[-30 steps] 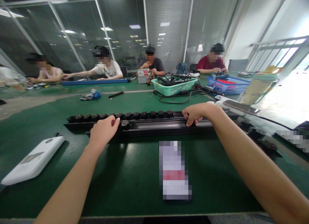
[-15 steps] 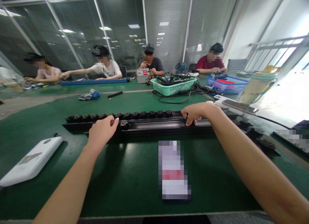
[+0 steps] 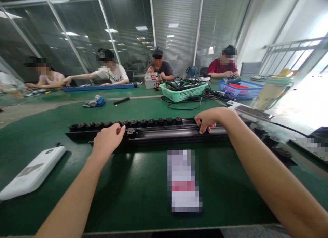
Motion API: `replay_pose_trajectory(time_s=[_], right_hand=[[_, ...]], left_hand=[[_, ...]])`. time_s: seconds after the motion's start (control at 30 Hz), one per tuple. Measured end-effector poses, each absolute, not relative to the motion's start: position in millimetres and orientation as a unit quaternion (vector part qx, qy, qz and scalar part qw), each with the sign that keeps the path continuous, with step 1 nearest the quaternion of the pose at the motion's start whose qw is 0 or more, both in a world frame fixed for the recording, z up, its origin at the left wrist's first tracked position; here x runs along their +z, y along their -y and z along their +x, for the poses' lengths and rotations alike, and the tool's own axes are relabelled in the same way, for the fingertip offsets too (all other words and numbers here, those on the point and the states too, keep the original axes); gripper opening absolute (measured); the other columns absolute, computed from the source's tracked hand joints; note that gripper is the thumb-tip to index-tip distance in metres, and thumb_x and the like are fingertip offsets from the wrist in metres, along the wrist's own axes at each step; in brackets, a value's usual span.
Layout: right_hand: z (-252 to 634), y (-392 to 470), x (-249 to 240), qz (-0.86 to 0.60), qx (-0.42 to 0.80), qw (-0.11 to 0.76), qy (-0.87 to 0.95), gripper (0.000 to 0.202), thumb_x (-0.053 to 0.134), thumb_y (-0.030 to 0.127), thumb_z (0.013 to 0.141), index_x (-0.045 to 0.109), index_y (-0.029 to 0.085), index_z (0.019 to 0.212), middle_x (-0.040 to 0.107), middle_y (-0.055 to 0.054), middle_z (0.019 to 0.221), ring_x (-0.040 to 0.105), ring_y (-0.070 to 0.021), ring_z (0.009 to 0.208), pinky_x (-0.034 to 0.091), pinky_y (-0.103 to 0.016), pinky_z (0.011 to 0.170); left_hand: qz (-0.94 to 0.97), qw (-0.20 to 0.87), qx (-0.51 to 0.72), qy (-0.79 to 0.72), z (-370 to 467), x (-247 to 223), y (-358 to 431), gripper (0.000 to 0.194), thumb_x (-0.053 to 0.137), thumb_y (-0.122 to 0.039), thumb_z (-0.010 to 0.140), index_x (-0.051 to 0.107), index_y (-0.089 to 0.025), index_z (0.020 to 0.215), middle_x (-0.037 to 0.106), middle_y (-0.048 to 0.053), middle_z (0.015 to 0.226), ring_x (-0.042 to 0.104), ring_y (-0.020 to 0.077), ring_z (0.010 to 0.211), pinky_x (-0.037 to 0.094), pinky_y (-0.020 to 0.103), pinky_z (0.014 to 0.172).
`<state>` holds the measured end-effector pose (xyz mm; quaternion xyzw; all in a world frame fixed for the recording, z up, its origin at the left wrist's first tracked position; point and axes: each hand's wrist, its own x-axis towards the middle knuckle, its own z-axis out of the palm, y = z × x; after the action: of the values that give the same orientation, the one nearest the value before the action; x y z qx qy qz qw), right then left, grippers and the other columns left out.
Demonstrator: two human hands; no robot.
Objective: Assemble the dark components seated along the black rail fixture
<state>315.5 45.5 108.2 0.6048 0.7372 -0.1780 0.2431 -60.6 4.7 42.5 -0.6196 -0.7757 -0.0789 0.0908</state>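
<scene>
Two long black channel-shaped rails lie side by side across the green table. A row of black socket-like pieces (image 3: 151, 122) stands along the far rail (image 3: 82, 135). One more such piece (image 3: 131, 132) sits near the left part of the near rail (image 3: 166, 133), beside my left hand. My left hand (image 3: 109, 137) is closed over the near rail's left part, its fingertips partly hidden. Farther right, my right hand (image 3: 207, 120) reaches down into the near rail with fingers pinched together. Something dark is at its fingertips, too hidden to name.
A phone (image 3: 183, 180) lies in front of me, and a white device (image 3: 34, 171) at left. More black pieces (image 3: 271, 142) are beyond my right forearm. Behind stand a green basket of cables (image 3: 184, 91), a blue basket (image 3: 238, 91) and a bottle (image 3: 273, 91). Several people sit opposite.
My right hand has shifted slightly to the right along the near rail. My left hand stays in place on the rail.
</scene>
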Motion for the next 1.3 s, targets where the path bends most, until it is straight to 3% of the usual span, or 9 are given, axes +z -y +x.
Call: replay_pose_trajectory(time_s=[0.57, 1.3], right_hand=[[329.5, -54.0, 102.4, 0.613, -0.214, 0.237, -0.723, 0.019, 0.072, 0.030, 0.087, 0.068, 0.015, 0.099, 0.066, -0.004, 0.076, 0.057, -0.0171, 0.069, 0.045, -0.030, 0.067], [333.8, -54.6, 104.0, 0.622, -0.218, 0.231, -0.716, 0.025, 0.073, 0.029, 0.086, 0.070, 0.015, 0.106, 0.067, -0.005, 0.076, 0.061, -0.0199, 0.073, 0.047, -0.032, 0.070]], left_hand=[[-0.617, 0.087, -0.080, 0.778, -61.6, 41.0, -4.8, 0.053, 0.025, -0.061, 0.095, 0.063, -0.024, 0.095, 0.071, 0.015, 0.094, 0.068, 0.0364, 0.090, 0.048, 0.040, 0.074], [-0.618, 0.091, -0.071, 0.778, -60.6, 42.9, -5.1, 0.053, 0.025, -0.060, 0.096, 0.064, -0.024, 0.097, 0.072, 0.015, 0.096, 0.069, 0.0373, 0.094, 0.050, 0.041, 0.075]])
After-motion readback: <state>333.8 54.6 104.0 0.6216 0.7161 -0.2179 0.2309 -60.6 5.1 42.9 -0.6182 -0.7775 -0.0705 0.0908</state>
